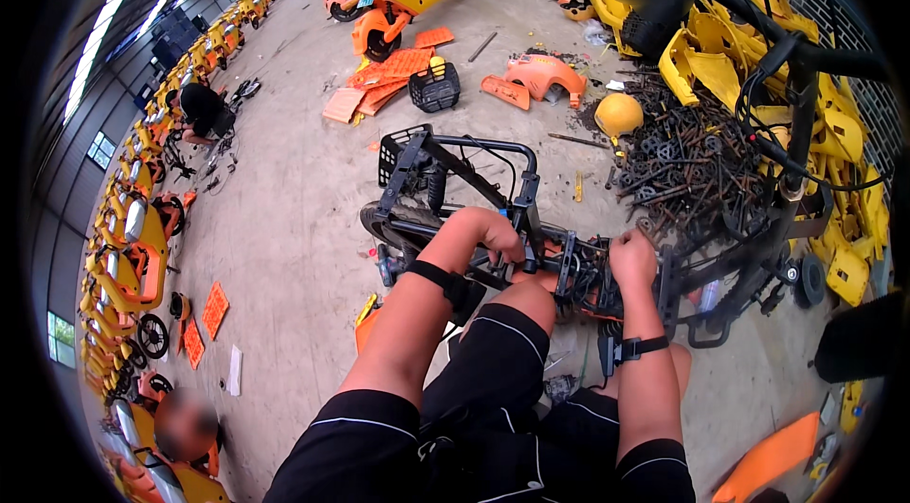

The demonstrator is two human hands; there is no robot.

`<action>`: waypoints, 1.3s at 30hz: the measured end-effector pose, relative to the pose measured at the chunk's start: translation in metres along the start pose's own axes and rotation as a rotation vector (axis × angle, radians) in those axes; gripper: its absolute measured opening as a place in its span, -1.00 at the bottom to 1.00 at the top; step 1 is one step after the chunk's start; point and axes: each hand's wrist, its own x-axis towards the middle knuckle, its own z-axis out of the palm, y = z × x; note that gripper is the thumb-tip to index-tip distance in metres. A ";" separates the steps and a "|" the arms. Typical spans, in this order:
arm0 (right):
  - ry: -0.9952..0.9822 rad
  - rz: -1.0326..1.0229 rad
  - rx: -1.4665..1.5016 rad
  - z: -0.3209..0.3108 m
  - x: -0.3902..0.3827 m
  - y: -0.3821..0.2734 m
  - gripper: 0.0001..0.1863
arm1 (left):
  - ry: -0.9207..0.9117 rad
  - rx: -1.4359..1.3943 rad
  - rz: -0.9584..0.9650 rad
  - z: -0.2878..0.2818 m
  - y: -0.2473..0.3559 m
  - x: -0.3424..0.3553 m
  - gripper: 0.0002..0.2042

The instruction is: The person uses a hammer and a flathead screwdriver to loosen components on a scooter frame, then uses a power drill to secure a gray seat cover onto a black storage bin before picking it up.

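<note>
Here's the stripped scooter frame (527, 190), mid-view toward two o'clock: left hand (499, 236) curled over it, right hand (632, 259) apart at the left's three o'clock; what either clamps, I can't tell. Best work gently around the wiring (591, 287) between!

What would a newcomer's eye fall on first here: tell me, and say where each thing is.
Probably the stripped black frame in the middle, with the person's left hand and right hand at it. Next, the heap of dark metal parts to its upper right, with yellow panels piled behind. Then the long row of yellow scooters curving along the left side.
</note>
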 end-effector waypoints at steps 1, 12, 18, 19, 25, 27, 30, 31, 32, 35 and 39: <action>0.006 -0.004 -0.009 0.001 0.000 0.001 -0.72 | 0.001 -0.006 0.019 0.000 -0.002 0.001 -0.61; -0.048 -0.002 0.058 0.007 -0.025 -0.012 -0.73 | -0.060 -0.100 -0.123 -0.002 -0.019 0.026 -0.48; -0.058 -0.058 0.058 0.015 -0.035 -0.007 -0.74 | 0.007 -0.025 -0.086 0.002 -0.015 0.020 -0.39; -0.083 -0.041 0.066 0.011 -0.036 -0.007 -0.74 | 0.026 -0.022 -0.086 0.002 -0.016 0.019 -0.40; -0.132 0.011 0.084 0.007 -0.038 0.002 -0.72 | 0.035 -0.010 -0.083 0.006 -0.012 0.017 -0.38; -0.144 0.011 0.082 0.007 -0.040 0.002 -0.72 | 0.041 -0.020 -0.089 0.005 -0.013 0.018 -0.38; -0.172 0.010 0.064 0.014 -0.039 0.007 -0.72 | 0.049 -0.027 -0.094 0.005 -0.013 0.016 -0.37; -0.183 0.010 0.063 0.016 -0.038 0.008 -0.72 | 0.050 -0.029 -0.094 0.005 -0.012 0.016 -0.38; -0.194 0.010 0.062 0.017 -0.037 0.010 -0.72 | 0.049 -0.029 -0.096 0.005 -0.010 0.015 -0.38; -0.166 0.020 0.100 0.019 -0.036 0.012 -0.71 | 0.040 -0.045 -0.106 0.005 -0.010 0.014 -0.38; -0.176 0.030 0.111 0.019 -0.038 0.016 -0.69 | 0.022 -0.077 -0.104 0.004 -0.013 0.017 -0.39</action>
